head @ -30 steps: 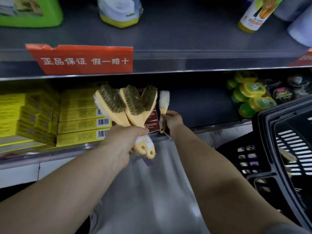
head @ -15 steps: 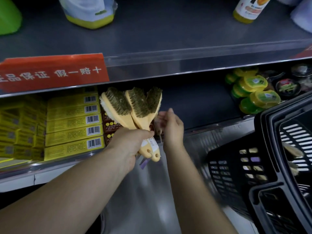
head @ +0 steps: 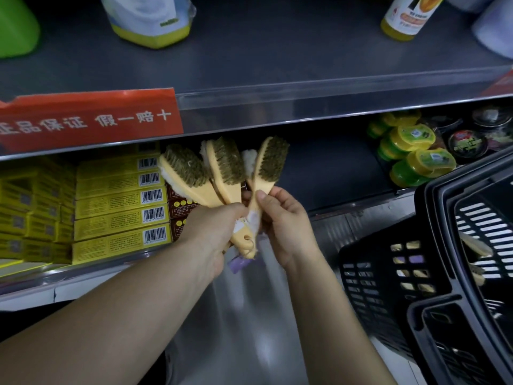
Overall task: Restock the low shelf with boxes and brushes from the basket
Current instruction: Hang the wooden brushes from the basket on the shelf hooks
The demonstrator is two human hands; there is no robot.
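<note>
While the left hand [head: 213, 232] grips a fan of brushes [head: 222, 168] by their pale handles, fingers wrapped round the bunch, the right hand [head: 283, 223] pinches the rightmost brush [head: 270, 165] at its neck, thumb on top, fingers curled behind. All of it hangs in the air just right of the yellow boxes [head: 116, 207] and in front of the low shelf [head: 333, 184], nothing set down yet. Look at the pinched brush: handle low and toward the person, bristle head high and leaning away from the yellow boxes, so its long axis points up into the shelf mouth. That is the relation that matters, because the dark stretch of shelf lies to the right of the yellow boxes, past the few brown boxes [head: 180, 204] tucked beside them, and the right hand is the nearer one to it. The likely step is peeling this one brush off the bunch and laying it in there, head first. The basket [head: 388, 287] sits farther right of the yellow boxes, well apart, with what look like more pale handles showing through its slats.
</note>
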